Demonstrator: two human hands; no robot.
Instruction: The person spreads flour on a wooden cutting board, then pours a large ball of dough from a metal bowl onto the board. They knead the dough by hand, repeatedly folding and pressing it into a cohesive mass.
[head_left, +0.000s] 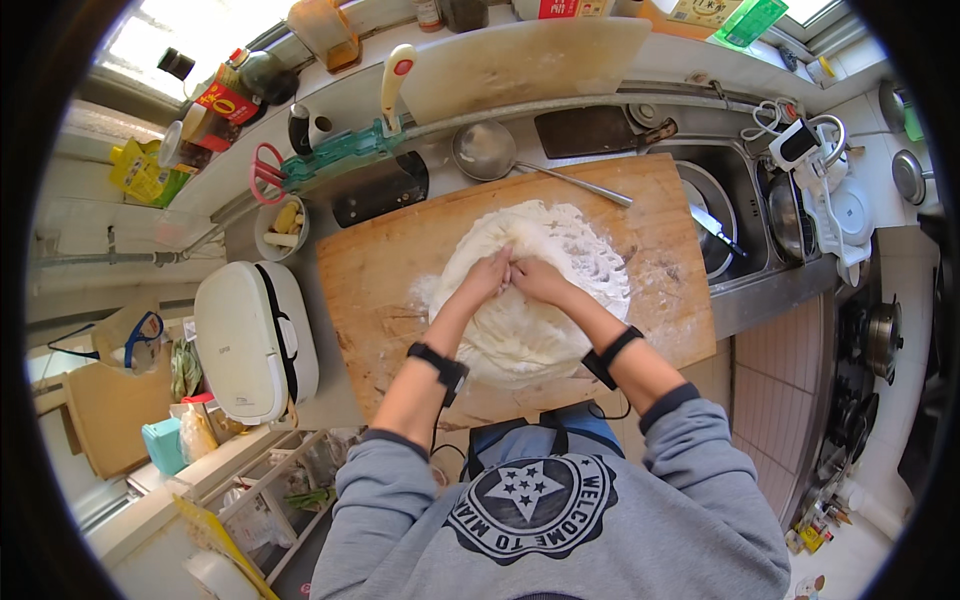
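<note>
A large pale mass of dough (517, 337) lies on a floured wooden board (375, 277), its surface soft and folded. My left hand (489, 273) and my right hand (538, 280) meet at the upper middle of the dough, both with fingers curled into it. The fingertips are partly hidden between the hands and in the dough. Loose white flour (596, 255) is spread along the dough's right side, with a smaller patch at its left. Each forearm wears a black strap.
Beyond the board's far edge are a metal ladle (484, 154), its handle resting over the board, and two cleavers, one dark-bladed (585, 131) and one black-sheathed (381, 189). A sink (750, 202) adjoins on the right. At left stand a white appliance (236, 341) and a small bowl (282, 227).
</note>
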